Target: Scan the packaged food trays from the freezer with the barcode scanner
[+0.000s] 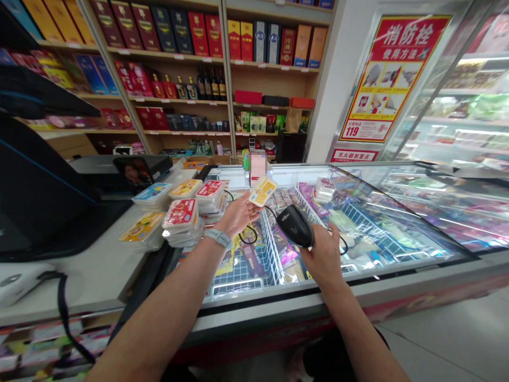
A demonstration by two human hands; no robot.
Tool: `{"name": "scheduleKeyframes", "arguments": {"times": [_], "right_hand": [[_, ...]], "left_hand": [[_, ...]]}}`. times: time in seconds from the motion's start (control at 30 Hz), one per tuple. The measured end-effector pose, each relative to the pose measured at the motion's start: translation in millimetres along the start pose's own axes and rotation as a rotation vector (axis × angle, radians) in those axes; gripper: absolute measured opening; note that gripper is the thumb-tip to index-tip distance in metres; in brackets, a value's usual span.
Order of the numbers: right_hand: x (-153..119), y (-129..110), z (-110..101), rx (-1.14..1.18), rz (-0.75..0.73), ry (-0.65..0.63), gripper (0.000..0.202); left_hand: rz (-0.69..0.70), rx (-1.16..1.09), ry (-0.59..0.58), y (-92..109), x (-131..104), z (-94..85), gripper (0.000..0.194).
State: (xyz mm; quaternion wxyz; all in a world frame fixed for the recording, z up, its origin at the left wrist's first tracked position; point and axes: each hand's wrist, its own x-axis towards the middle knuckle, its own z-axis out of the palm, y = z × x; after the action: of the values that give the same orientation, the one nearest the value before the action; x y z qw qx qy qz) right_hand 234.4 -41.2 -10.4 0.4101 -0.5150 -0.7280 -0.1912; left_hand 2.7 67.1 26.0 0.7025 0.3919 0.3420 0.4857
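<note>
My left hand [237, 213], with a pale watch on its wrist, is closed on the edge of a small flat food pack [263, 191] with a yellow and white label. In my right hand [323, 252] is a black barcode scanner [295, 226], its head turned toward the pack but apart from it. A dark cable [249, 240] curls from the scanner behind my left hand. Left of my hands, similar packs stand in stacks: red-labelled packs [181, 215], yellow-labelled packs [143, 227] and blue-labelled packs [153, 192].
Beneath my hands is a glass-topped chest freezer [238, 302] with wire baskets of bagged goods. A small stack of packs [325, 188] rests on its glass. The left counter [115, 254] carries a dark monitor stand and a phone [135, 174]. Shelves of boxes and bottles line the back.
</note>
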Motion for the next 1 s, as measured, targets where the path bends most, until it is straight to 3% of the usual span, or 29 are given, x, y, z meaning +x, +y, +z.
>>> {"name": "scheduleKeyframes", "arguments": {"times": [0.5, 0.67, 0.8, 0.9, 1.0], "right_hand": [[1, -2, 0, -0.009, -0.017, 0.021, 0.031], [-1, 3, 1, -0.020, -0.038, 0.035, 0.029], [-2, 8, 2, -0.023, -0.081, 0.039, 0.028], [-3, 9, 3, -0.026, -0.105, 0.057, 0.026], [-2, 9, 2, -0.026, -0.104, 0.054, 0.026]], "left_hand": [[0.016, -0.027, -0.043, 0, -2, -4.8, 0.050], [0.045, -0.138, -0.083, 12, -18, 15.3, 0.046], [0.131, -0.221, -0.161, 39, -51, 37.9, 0.045], [0.335, -0.045, -0.036, 64, -89, 39.3, 0.045], [0.632, 0.378, 0.270, 84, -131, 15.0, 0.043]]}}
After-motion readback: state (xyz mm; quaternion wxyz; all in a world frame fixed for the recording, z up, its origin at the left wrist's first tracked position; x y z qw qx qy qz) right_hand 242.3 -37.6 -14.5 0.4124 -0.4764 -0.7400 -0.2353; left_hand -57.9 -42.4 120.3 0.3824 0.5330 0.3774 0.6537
